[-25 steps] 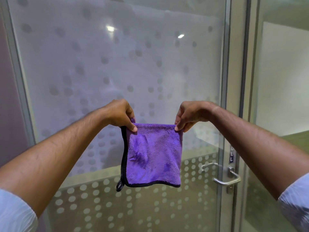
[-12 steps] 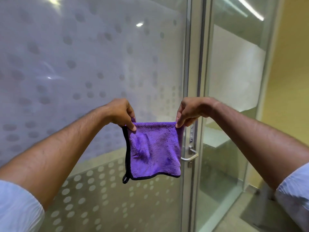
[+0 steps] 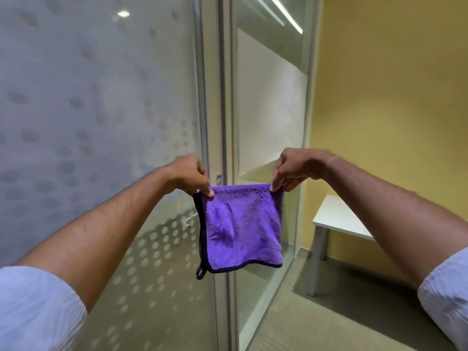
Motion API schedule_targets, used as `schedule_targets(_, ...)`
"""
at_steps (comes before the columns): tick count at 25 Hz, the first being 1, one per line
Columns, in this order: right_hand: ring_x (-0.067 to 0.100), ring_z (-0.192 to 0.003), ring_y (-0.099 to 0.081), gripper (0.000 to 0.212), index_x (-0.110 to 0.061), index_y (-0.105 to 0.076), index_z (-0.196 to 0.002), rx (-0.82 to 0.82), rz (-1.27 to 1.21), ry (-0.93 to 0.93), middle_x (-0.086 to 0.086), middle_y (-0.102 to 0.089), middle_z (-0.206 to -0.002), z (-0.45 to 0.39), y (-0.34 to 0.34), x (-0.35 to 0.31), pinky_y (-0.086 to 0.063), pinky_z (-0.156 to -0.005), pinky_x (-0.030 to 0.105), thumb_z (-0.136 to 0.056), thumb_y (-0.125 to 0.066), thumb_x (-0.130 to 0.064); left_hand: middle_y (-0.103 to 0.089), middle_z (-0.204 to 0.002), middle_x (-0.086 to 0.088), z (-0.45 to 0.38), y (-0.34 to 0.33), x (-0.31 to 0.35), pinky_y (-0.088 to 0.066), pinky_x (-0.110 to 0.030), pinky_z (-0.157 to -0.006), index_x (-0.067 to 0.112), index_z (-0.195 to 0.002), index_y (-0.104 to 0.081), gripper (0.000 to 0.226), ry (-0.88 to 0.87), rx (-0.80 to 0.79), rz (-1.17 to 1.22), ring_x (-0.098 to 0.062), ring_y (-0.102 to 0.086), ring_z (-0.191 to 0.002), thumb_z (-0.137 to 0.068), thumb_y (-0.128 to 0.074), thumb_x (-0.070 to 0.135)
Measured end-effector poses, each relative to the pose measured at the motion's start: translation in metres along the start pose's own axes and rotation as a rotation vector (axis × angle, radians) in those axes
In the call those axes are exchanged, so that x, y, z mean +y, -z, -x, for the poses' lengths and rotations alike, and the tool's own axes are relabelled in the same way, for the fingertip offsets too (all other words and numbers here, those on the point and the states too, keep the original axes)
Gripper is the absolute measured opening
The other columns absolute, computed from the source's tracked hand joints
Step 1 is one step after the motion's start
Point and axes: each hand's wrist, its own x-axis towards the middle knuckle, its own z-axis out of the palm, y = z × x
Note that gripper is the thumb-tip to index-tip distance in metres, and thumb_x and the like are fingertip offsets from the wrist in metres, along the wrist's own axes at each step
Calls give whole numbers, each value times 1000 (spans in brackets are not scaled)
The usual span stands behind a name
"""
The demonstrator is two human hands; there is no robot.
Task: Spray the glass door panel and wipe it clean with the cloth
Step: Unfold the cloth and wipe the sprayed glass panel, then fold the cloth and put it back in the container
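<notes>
- Far left: glass door panel [image 3: 96, 102], frosted, grey dot pattern across the upper part, paler dots on clearer glass lower down. A ceiling light reflects near its top.
- Left sleeve [image 3: 38, 310], pale blue, rolled above the forearm; arm reaches forward and up.
- Left hand [image 3: 188, 174]: fingers [image 3: 208, 192] closed in a pinch on the cloth's upper left corner; the other digits curled in.
- Door frame [image 3: 215, 84], pale metal, upright, directly behind the cloth's left part.
- Cloth [image 3: 243, 226]: purple, plush pile, roughly square, hanging flat in the air between both hands, in front of the frame and the clear glass beside it. Contact with the glass cannot be told. Top edge stretched taut. Dark binding runs down the left edge and along the bottom; a small dark loop hangs off the lower left corner. Pile shows darker brushed patches near the centre.
- Right hand [image 3: 297, 167]: fingers [image 3: 274, 184] pinched shut on the upper right corner.
- Right sleeve [image 3: 448, 290], pale blue, at lower right.
- Beyond the right arm: white worktop [image 3: 336, 216] on a pale leg, against a yellow wall [image 3: 392, 97].
</notes>
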Motion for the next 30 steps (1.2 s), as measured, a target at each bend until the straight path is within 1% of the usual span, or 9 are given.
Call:
schedule_targets(2, 18, -66, -66, 27, 10, -73, -92, 26, -14, -36, 15, -68, -76, 0, 20, 31, -57, -53, 22, -70, -84, -2, -60, -59, -5, -22, -24, 23, -50, -19, -47, 8, -61, -68, 20, -50, -32, 4, -15, -55, -54, -64, -88, 7)
schedule_targets(5, 19, -69, -66, 27, 12, -72, -93, 49, -23, -74, 14, -68, -78, -2, 52, 82, -59, -56, 23, -71, -83, 0, -60, -59, -8, -59, -64, 62, -51, -23, -53, 9, -62, -69, 19, -116, -76, -9, -17, -54, -55, -65, -88, 7)
schedule_targets(9, 15, -67, -69, 18, 8, -74, -89, 72, -50, -130, 7, -72, -69, -8, 100, 156, -58, -56, 21, -73, -82, 2, -63, -60, -5, -114, -120, 121, -45, -17, -45, 8, -68, -72, 18, -198, -100, -54, -13, -55, -52, -63, -90, 11)
schedule_targets(13, 13, -68, -70, 17, 4, -76, -90, 118, -41, -185, 7, -74, -73, -16, 145, 219, -58, -57, 21, -74, -81, 1, -72, -74, -4, -161, -167, 176, -53, -23, -62, 10, -80, -77, 23, -292, -108, -143, -12, -62, -64, -63, -90, 18)
schedule_targets(17, 10, -63, -68, 12, 1, -78, -87, 173, -26, -233, 4, -74, -68, -24, 187, 271, -58, -57, 20, -75, -80, 1, -72, -76, 1, -202, -208, 224, -54, -28, -72, 15, -83, -78, 22, -371, -148, -186, -13, -64, -74, -64, -89, 18)
schedule_targets(22, 6, -57, -69, 6, -3, -79, -81, 232, -21, -309, 2, -75, -65, -44, 223, 328, -56, -53, 18, -77, -79, 0, -68, -72, 4, -262, -257, 266, -53, -30, -71, 18, -81, -77, 17, -462, -181, -220, -15, -63, -76, -67, -86, 18)
schedule_targets(24, 5, -55, -69, 6, -6, -78, -77, 247, -15, -343, 0, -74, -61, -55, 234, 350, -55, -52, 17, -77, -79, 0, -68, -72, 4, -290, -278, 280, -50, -24, -60, 20, -80, -76, 15, -492, -207, -200, -11, -61, -71, -68, -85, 17)
schedule_targets(26, 6, -54, -69, 8, -6, -78, -75, 269, -17, -375, 0, -73, -60, -69, 246, 375, -55, -52, 17, -76, -79, 2, -67, -71, 5, -322, -300, 291, -41, -17, -50, 20, -81, -76, 14, -531, -226, -199, -5, -57, -65, -69, -84, 18)
schedule_targets(30, 11, -63, -70, 8, -3, -78, -81, 322, 3, -445, 3, -74, -65, -107, 274, 417, -61, -65, 24, -75, -80, 1, -67, -75, -1, -394, -340, 318, -41, -20, -53, 15, -86, -77, 16, -625, -270, -166, -11, -57, -67, -71, -82, 15)
